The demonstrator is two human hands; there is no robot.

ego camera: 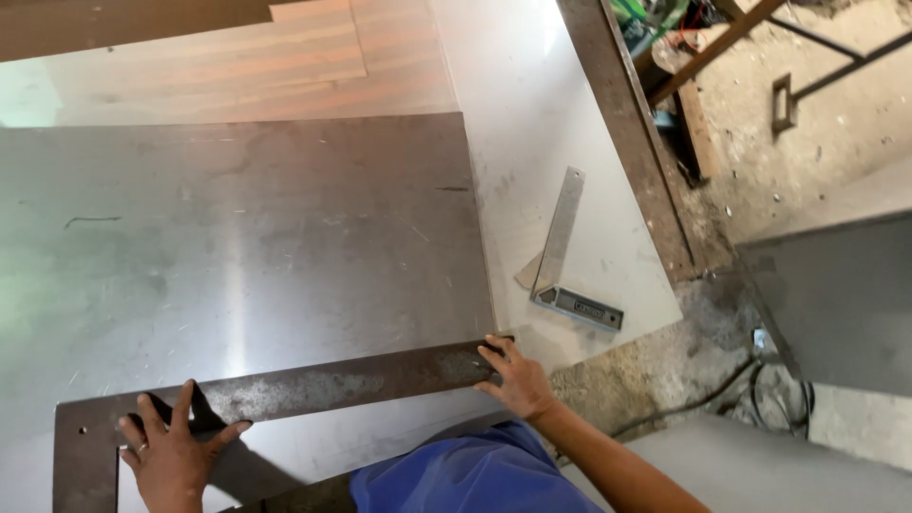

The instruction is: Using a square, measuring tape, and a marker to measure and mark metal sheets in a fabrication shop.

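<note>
rusty steel bar [313,385] on the metal sheet [237,237], left hand [171,456] and right hand [518,380] flat on it, grips released, fingers spread

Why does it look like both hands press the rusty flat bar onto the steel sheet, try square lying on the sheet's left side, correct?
Not quite. Both hands, left hand and right hand, do press the rusty flat bar on the steel sheet, but the head view shows the try square lying to the sheet's right.
</note>
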